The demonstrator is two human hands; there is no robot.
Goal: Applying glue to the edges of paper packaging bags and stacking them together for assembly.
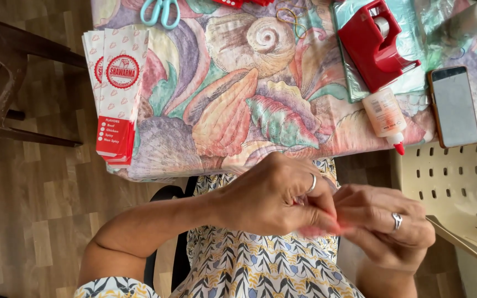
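- Your left hand (274, 196) and right hand (385, 223) meet over your lap, just short of the tabletop's near edge; both pinch narrowly on 1 small pinkish-red piece (318, 229), mostly hidden by your fingers, so what it is cannot be told.
- You seem to be in the step of working that piece between your fingertips; the next move likely calls for a steady pinch and small finger motions.
- Near the right end of the near edge lie a glue bottle (385, 117) and a phone (454, 105).
- At the left edge, a stack of red-and-white paper sleeves (118, 88) overhangs the tablecloth (222, 110).
- Farther back sit a red tape dispenser (374, 44), rubber bands (291, 19) and teal scissors (160, 11).
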